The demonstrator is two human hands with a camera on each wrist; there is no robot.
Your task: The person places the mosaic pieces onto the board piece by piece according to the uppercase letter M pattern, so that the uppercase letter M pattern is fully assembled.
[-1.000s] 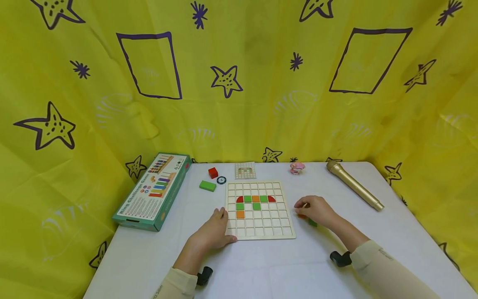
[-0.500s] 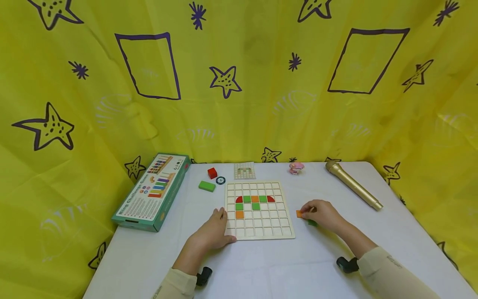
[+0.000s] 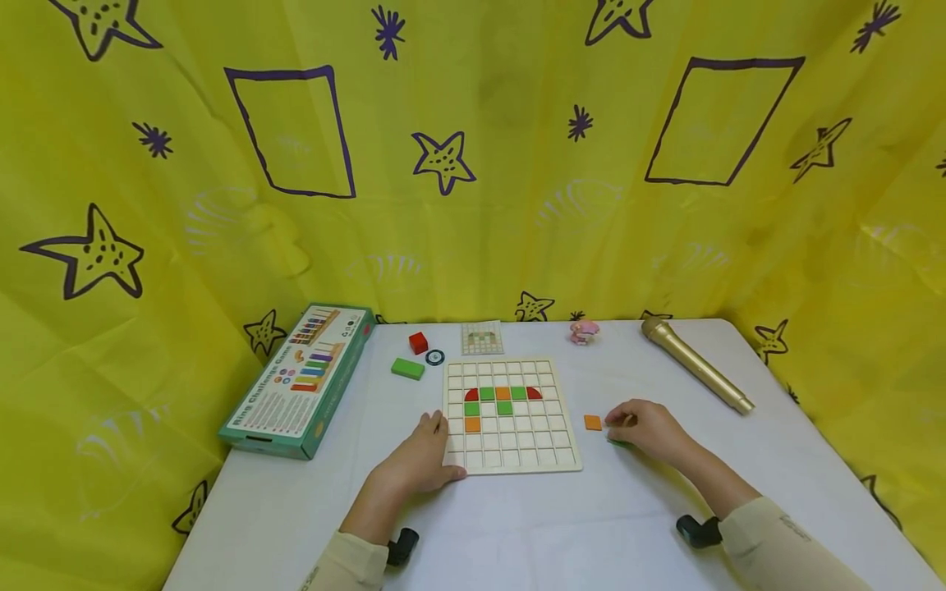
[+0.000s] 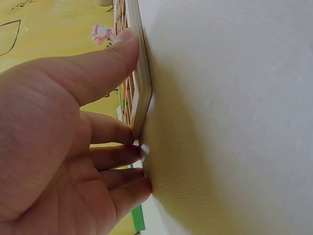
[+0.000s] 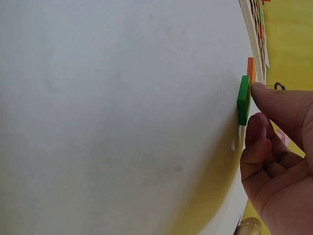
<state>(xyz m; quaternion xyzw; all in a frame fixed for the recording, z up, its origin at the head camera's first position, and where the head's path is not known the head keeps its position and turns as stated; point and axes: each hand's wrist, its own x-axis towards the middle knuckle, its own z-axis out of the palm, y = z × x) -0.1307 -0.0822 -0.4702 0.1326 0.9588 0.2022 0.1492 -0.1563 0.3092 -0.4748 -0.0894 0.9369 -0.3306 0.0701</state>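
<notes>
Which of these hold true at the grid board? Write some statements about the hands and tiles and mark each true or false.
1. The left hand rests on the grid board at its left edge. True.
2. The orange tile sits inside the board. False: it lies on the table, right of the board.
3. The right hand touches a green tile. True.
4. The gold microphone lies left of the board. False: it lies to the right.
</notes>
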